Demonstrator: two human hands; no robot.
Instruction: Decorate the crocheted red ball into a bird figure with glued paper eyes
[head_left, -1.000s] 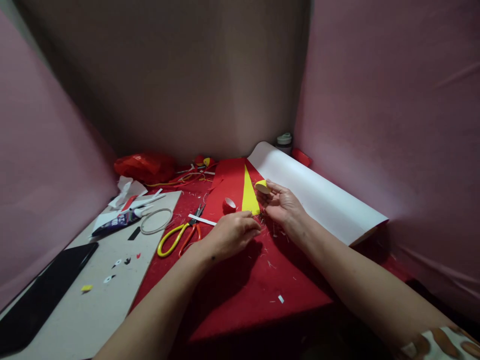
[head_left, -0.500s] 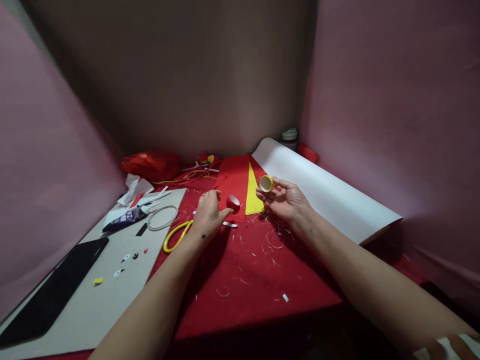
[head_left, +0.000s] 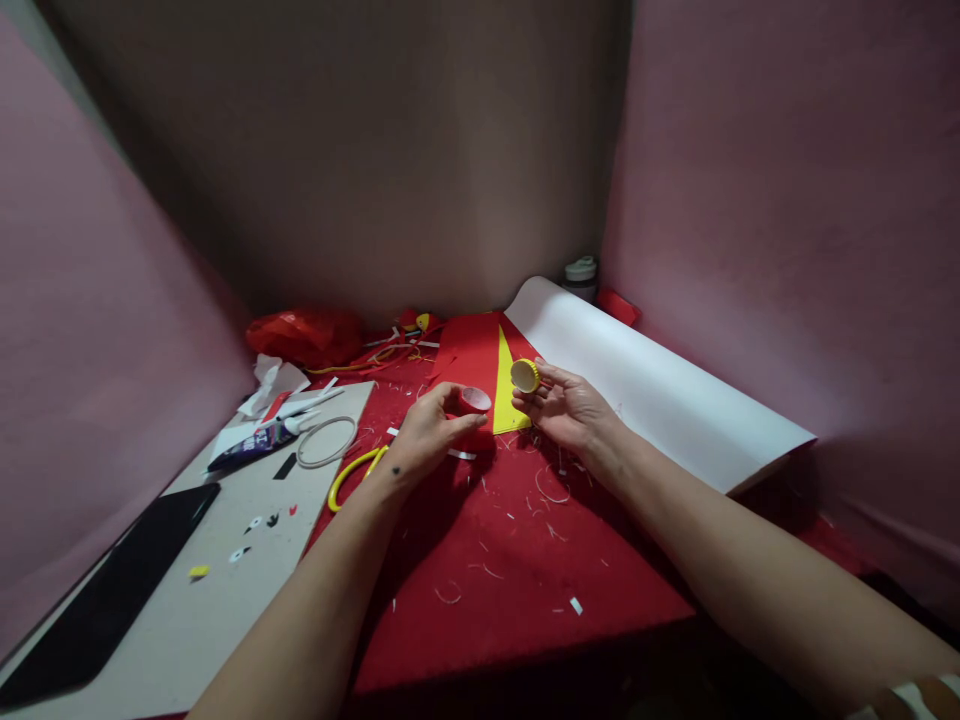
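Between the thumb and fingers of my left hand (head_left: 431, 428) is a small red cup (head_left: 475, 401), its pale hollow inside facing up and toward me. My right hand (head_left: 571, 405) pinches a small yellow cup (head_left: 526, 376) with a ridged side and a pale hollow, tilted to the left. The two cups are level with each other and a short gap apart. Behind and below them lie red ridged paper sheets (head_left: 469, 345) and a yellow sheet (head_left: 505, 395). Yellow-handled scissors (head_left: 343, 483) rest beside my left wrist, partly hidden by it.
A grey board (head_left: 247, 610) on the left bears a black tablet-like slab (head_left: 112, 590), a glue tube (head_left: 253, 442), a grey ring (head_left: 328, 442) and small paper cutouts. A white roll (head_left: 645, 370) lies at right. A red bag (head_left: 304, 335) sits behind; scraps litter the red cloth (head_left: 525, 600).
My left hand has moved right and closed on the red cup, which is now tilted more upright. My right hand has turned the yellow cup and shifted it slightly left.
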